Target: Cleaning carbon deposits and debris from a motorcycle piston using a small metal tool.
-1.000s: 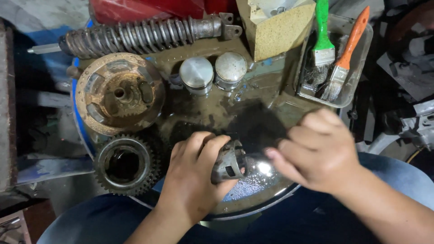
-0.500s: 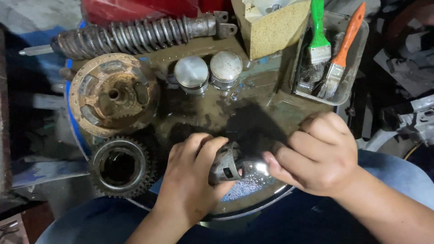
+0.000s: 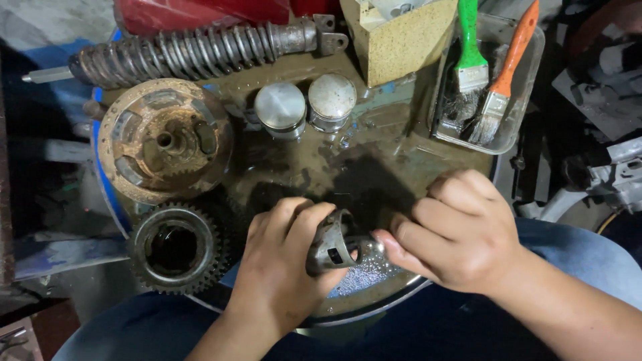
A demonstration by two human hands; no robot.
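Snugly between fingers (image 3: 304,230): metal part (image 3: 332,244)

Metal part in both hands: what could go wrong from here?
1. The metal part looks greasy and is pinched between the left hand and right hand near the drum top's edge; it could slip off onto the lap.
2. Bare fingertips press its slotted end, so an edge might nick them.
3. The pistons stand loose behind; a bump could topple them.

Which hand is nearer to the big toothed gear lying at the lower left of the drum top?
Left. The left hand holds a small metal part just right of the gear; the right hand is farther right, beyond that part.
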